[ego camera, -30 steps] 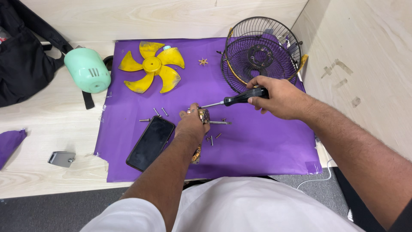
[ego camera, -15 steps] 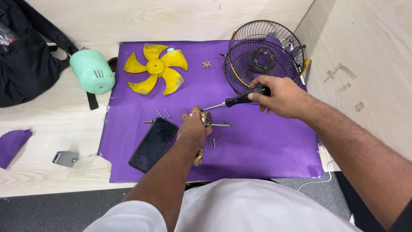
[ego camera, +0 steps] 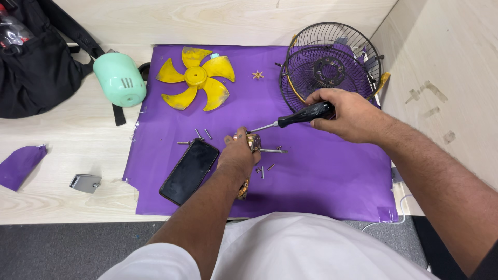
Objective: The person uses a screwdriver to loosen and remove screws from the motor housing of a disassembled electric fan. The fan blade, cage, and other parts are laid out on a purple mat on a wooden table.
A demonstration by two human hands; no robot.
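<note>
I see the pale worktop carrying a purple mat, with a black bag at the far left. On the mat, largest first: two black wire fan guards at the far right, a yellow fan blade, a mint-green housing just off the left edge, and a dark phone lying flat. My right hand is closed round the black handle of a screwdriver, its tip meeting the small brass-coloured motor part that my left hand is clamped on, mid-mat. Loose screws lie scattered close by. My worry: the tip could slip off and jab the holding fingers, or a nudge could send those screws rolling off the mat
</note>
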